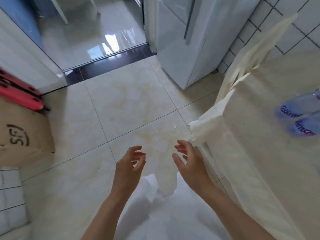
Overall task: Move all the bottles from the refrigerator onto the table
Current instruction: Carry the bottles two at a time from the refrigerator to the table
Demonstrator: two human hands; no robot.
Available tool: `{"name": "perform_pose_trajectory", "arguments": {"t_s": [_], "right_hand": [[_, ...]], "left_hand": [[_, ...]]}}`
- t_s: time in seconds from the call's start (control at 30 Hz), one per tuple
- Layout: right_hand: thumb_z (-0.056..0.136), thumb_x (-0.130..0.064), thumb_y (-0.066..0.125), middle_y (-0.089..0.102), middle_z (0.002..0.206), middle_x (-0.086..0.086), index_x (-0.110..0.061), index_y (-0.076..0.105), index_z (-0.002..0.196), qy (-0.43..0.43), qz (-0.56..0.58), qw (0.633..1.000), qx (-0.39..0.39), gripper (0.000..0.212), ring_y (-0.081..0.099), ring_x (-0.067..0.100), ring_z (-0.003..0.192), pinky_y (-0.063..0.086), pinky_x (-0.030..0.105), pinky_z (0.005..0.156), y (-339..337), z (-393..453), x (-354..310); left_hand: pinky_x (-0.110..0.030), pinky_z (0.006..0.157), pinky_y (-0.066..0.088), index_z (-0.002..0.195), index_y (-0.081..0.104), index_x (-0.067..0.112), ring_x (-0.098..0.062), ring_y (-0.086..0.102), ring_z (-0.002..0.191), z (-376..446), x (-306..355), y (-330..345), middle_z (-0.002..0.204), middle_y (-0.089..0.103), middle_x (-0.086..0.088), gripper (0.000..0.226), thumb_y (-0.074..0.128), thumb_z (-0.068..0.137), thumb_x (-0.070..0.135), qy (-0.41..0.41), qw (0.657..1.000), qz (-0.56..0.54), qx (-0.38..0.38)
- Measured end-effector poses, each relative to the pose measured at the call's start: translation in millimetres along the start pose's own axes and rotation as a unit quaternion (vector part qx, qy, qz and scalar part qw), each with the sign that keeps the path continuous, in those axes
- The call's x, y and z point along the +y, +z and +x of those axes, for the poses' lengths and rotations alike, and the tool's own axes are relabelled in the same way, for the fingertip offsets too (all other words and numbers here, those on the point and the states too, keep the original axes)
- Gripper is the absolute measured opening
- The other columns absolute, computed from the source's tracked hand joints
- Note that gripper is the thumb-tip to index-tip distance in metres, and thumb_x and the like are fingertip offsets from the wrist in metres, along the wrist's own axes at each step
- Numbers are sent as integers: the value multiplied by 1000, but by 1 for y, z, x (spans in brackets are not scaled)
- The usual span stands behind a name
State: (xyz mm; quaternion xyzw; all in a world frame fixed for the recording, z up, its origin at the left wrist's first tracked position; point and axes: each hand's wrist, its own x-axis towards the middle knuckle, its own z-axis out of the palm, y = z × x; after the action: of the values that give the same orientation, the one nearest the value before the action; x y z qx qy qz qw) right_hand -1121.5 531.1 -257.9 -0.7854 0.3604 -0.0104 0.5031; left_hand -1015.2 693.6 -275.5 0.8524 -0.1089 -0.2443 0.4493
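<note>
Both the left hand (129, 163) and right hand (186, 161) are hanging released, grasping nothing. Two bottles (299, 116) are lying on the counter (259, 135) at right. Judging by this, the person is between trips; next calls for opening the closed refrigerator (181, 40) far ahead.

The cardboard box (24, 134) at the left bore a dark printed "SF" logo, seen sideways. Two clear bottles (301, 118) lying on the table (259, 135) carried purple labels reading perhaps "Ganten", partly cut off and blurred.

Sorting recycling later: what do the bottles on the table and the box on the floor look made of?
Bottles: seemingly clear bluish plastic, glossy, with printed purple labels. Box: plain brown cardboard, matte, with a black printed logo.
</note>
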Motion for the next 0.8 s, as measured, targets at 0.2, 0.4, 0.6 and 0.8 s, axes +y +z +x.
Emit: {"name": "perform_pose_trajectory", "arguments": {"t_s": [0.2,0.4,0.6,0.8], "right_hand": [[93,-22,58,60,116,-7,-20,47,131,6,-2,998,-58,39,56,10,112,46,30,100,101,34,-62],[93,-24,58,63,114,-7,-22,49,127,-17,-9,996,-82,35,58,9,110,46,29,97,152,75,-114],[93,-23,58,64,111,-7,-23,51,125,-16,-30,996,-83,33,59,7,108,47,31,98,167,131,-147],[93,-22,58,63,110,-7,-20,51,126,-20,-31,995,-89,34,59,7,107,47,29,98,172,216,-185]], "left_hand": [[-18,78,51,110,63,23,2,66,87,39,-58,-115,90,71,14,21,62,91,13,-46,996,-4,75],[-21,78,50,109,64,23,-5,67,91,81,-82,-179,93,72,8,19,61,91,15,-76,990,-28,116],[-17,76,49,109,62,23,-2,67,91,153,-72,-207,95,73,5,19,61,92,16,-82,991,-35,102],[-13,74,47,109,63,23,1,65,92,250,-41,-229,95,73,7,19,59,92,15,-66,994,-17,89]]}}
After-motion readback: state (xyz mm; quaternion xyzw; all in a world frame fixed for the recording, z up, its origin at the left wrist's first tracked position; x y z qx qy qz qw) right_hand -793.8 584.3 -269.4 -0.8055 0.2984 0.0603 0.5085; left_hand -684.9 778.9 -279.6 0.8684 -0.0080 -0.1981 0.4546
